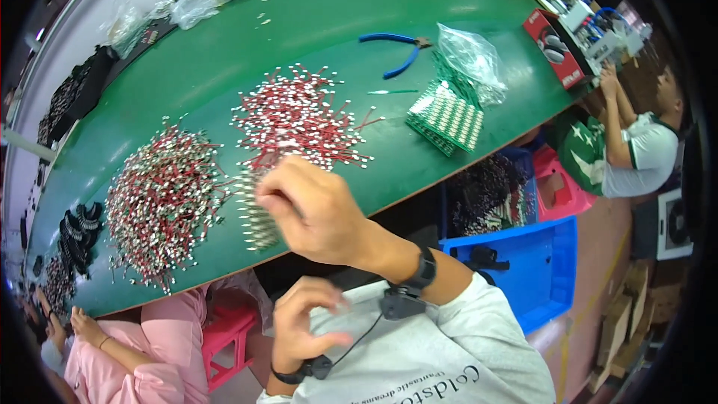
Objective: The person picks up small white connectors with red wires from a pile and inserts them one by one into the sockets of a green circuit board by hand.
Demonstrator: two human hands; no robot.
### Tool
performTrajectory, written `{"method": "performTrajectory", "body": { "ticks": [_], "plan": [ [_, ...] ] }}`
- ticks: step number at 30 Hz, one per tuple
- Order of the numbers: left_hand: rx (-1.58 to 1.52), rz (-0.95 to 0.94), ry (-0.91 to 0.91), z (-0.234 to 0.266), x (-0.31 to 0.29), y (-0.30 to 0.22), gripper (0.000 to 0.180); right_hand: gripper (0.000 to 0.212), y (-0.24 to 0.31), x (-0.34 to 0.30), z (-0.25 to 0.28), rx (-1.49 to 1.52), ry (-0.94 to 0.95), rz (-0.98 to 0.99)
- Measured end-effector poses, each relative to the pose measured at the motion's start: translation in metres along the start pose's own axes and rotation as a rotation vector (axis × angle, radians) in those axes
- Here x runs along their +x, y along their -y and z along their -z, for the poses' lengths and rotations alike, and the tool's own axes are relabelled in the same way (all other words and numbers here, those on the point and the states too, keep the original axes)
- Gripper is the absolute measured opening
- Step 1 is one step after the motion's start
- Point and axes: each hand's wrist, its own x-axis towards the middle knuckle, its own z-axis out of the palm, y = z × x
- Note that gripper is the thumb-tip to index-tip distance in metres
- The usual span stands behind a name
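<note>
My right hand [314,209] is raised over the near table edge, its fingers curled in tightly. Whatever sits between those fingertips is hidden. Just left of it, partly covered, lies a pale board panel [256,217] with rows of small pointed pieces along its side. Beyond my knuckles spreads a pile of short red cables with white connectors [299,116]. My left hand [303,322] hovers in front of my shirt, slightly blurred, thumb and fingers apart with nothing between them. A larger heap of red, black and white cables [164,206] lies to the left.
Blue-handled cutters [400,49], a thin green-and-white tool [393,92], stacked green circuit boards [447,116] and a clear bag [473,60] lie to the right. A blue bin [535,277] stands beside me. Co-workers sit at left [134,359] and far right [643,150].
</note>
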Motion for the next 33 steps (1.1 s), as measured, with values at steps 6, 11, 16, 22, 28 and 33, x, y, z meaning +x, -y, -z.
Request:
{"method": "performTrajectory", "body": {
  "ticks": [6, 11, 16, 22, 28, 33],
  "plan": [
    [-0.249, -0.246, -0.482, 0.045, -0.007, -0.021, 0.067, 0.008, 0.03, -0.028, 0.019, 0.127, 0.161, -0.131],
    [-0.214, 0.135, -0.367, 0.022, 0.012, -0.023, 0.117, 0.015, 0.035, -0.05, -0.014, 0.073, 0.252, -0.003],
    [-0.538, 0.181, -0.335, 0.029, -0.002, -0.011, 0.111, 0.017, 0.038, -0.05, -0.027, 0.112, 0.316, 0.008],
    [-0.737, 0.141, -0.311, 0.038, -0.005, -0.013, 0.075, 0.015, 0.038, -0.03, -0.011, 0.301, 0.692, 0.014],
    [-0.848, 0.024, -0.401, 0.04, 0.0, -0.008, 0.059, 0.01, -0.045, 0.017, -0.008, -0.258, 0.216, -0.134],
    [-0.909, -0.074, -0.489, 0.036, 0.006, -0.013, 0.067, 0.013, -0.064, 0.01, -0.022, -0.522, 0.36, -0.178]
  ]
}}
